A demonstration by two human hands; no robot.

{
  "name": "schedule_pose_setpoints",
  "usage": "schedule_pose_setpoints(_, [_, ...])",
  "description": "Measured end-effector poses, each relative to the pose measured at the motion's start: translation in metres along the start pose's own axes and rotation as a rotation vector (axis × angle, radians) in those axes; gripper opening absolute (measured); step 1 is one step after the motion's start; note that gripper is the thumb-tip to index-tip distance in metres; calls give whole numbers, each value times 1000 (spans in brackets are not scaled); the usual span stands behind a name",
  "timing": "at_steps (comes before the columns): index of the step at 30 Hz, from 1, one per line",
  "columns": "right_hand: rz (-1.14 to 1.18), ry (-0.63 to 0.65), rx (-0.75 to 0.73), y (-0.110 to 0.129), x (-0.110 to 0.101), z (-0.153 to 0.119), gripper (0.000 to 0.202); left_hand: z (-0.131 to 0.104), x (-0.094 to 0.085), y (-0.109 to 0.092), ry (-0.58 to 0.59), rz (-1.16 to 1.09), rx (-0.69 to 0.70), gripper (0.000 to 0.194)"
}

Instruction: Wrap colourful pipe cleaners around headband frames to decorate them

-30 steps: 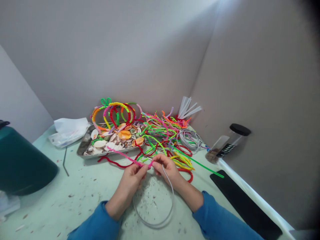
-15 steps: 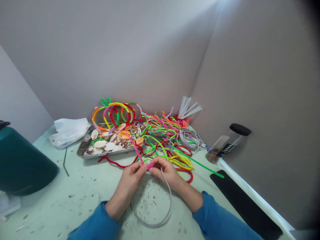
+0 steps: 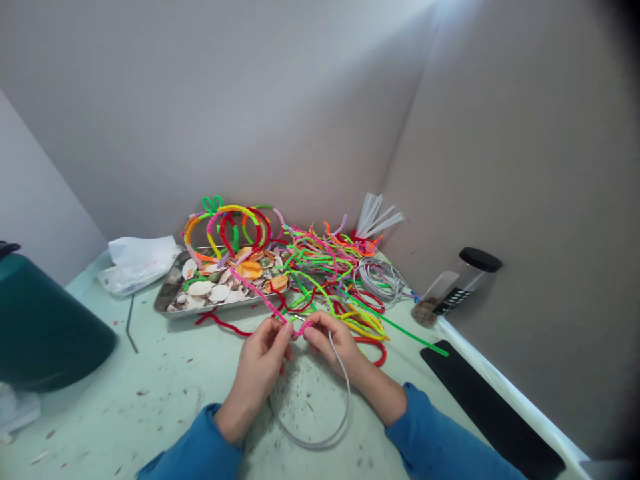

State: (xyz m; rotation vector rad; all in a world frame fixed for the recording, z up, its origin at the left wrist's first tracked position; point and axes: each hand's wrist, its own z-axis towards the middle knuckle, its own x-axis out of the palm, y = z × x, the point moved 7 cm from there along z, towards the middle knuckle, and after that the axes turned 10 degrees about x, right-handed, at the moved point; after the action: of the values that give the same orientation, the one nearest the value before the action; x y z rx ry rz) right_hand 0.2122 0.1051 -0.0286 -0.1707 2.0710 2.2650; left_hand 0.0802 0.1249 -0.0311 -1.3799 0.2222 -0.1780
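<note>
A pink pipe cleaner (image 3: 257, 291) is pinched in my left hand (image 3: 260, 367), its free end reaching up and left over the tray. My right hand (image 3: 339, 347) grips a thin grey wire loop (image 3: 311, 445) where pink fuzz is coiled round it. Fingertips of both hands almost meet at this coil. Below them the bare part of the loop hangs in a curve above the table. What lies under the right fingers is partly hidden.
Behind my hands stands a metal tray (image 3: 230, 308) of shells, with colourful pipe-cleaner rings (image 3: 233, 210) on it. To its right lie a heap of pipe cleaners (image 3: 325, 250) and a grey wire coil (image 3: 380, 280). A dark green container (image 3: 50, 320) stands left, a clear jar (image 3: 457, 283) right.
The free end of the pink pipe cleaner has swung left and down. My fingers have parted slightly, and the wire loop has shifted a little to the right.
</note>
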Motion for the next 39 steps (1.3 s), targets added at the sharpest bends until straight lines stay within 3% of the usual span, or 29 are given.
schedule_pose_setpoints(11, [-55,42,-15,0,5,0,14,2,-1,-4,6,3,102,22])
schedule_pose_setpoints(17, [-213,90,-90,13,11,-5,8,2,2,-4,40,10,99,23])
schedule_pose_setpoints(24, [-327,29,-191,23,11,-9,9,2,3,-2,34,14,63,26])
schedule_pose_setpoints(33, [-331,-81,-182,17,6,-7,4,2,0,-3,19,71,91,29])
schedule_pose_setpoints(39, [-312,-109,-186,16,4,-7,6,2,3,-7,33,-16,57,21])
